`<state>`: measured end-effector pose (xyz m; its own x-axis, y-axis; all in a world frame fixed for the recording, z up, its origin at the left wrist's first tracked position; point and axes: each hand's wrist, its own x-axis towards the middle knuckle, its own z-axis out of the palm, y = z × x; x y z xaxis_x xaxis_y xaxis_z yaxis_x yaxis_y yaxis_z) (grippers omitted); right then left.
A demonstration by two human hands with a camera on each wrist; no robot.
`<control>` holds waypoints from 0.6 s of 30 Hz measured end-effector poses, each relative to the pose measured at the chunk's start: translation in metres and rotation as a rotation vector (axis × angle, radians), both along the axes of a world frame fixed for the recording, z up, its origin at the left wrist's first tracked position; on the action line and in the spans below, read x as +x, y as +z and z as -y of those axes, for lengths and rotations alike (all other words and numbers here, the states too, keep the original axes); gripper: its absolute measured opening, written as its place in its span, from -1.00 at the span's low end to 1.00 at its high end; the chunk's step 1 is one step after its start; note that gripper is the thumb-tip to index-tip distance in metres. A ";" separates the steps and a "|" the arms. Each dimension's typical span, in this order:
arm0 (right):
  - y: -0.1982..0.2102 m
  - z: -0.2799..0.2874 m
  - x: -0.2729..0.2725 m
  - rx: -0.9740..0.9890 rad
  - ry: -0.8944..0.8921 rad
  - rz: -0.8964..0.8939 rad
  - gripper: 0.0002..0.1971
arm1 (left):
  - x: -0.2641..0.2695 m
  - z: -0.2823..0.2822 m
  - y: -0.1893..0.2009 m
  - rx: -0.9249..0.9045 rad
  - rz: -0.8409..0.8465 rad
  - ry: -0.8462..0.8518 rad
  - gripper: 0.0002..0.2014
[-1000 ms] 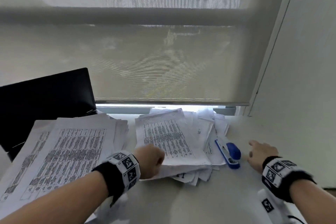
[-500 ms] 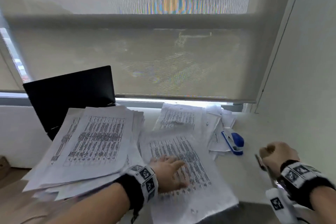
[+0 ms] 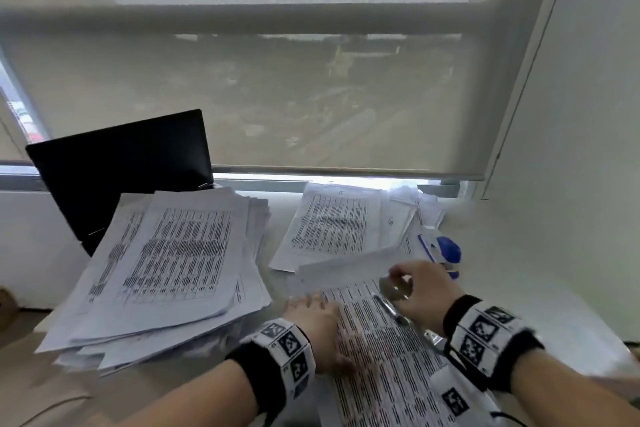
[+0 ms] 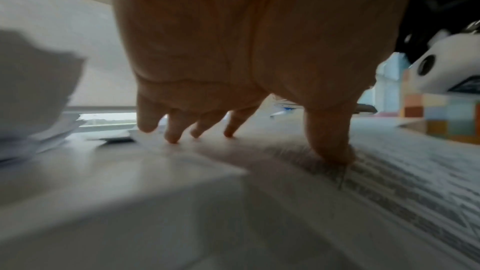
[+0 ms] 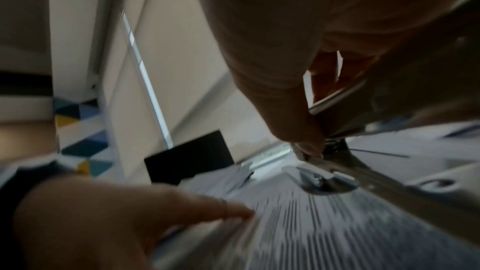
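The left hand [image 3: 311, 322], fingers flat, pinned the sheet [image 3: 381, 364]; the right hand [image 3: 427, 291], at its 2 o'clock, gripped a tool [image 3: 393, 288], best lowered squarely.

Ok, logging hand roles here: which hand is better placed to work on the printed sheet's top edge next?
Right, probably. The right hand grips the metal tool close to that edge, while the left hand presses on the printed sheet, pinning it.
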<state>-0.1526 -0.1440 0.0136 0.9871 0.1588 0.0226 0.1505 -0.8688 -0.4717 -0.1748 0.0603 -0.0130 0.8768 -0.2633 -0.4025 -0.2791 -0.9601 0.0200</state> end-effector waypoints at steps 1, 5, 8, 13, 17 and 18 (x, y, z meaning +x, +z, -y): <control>-0.005 -0.007 0.002 -0.029 0.017 -0.021 -0.59 | 0.000 -0.005 -0.004 0.006 -0.010 0.019 0.18; -0.022 -0.027 0.009 -0.091 0.073 -0.052 -0.55 | 0.007 -0.019 -0.010 -0.033 -0.003 0.012 0.19; -0.028 -0.035 0.015 -0.106 0.074 -0.099 -0.56 | 0.020 -0.031 -0.007 -0.060 -0.038 0.085 0.12; -0.027 -0.064 0.039 -0.180 0.138 -0.090 -0.72 | 0.025 -0.035 -0.008 -0.093 -0.059 0.092 0.19; -0.024 -0.092 0.060 -0.235 0.139 -0.072 -0.70 | 0.028 -0.038 -0.014 -0.098 -0.031 0.079 0.23; -0.023 -0.097 0.064 -0.247 0.141 -0.063 -0.68 | 0.029 -0.038 -0.016 -0.101 -0.026 0.079 0.24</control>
<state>-0.0884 -0.0470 -0.0094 0.9532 0.2872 -0.0942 0.2548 -0.9312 -0.2606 -0.1458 0.0982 -0.0285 0.8861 -0.2339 -0.4001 -0.2008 -0.9718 0.1235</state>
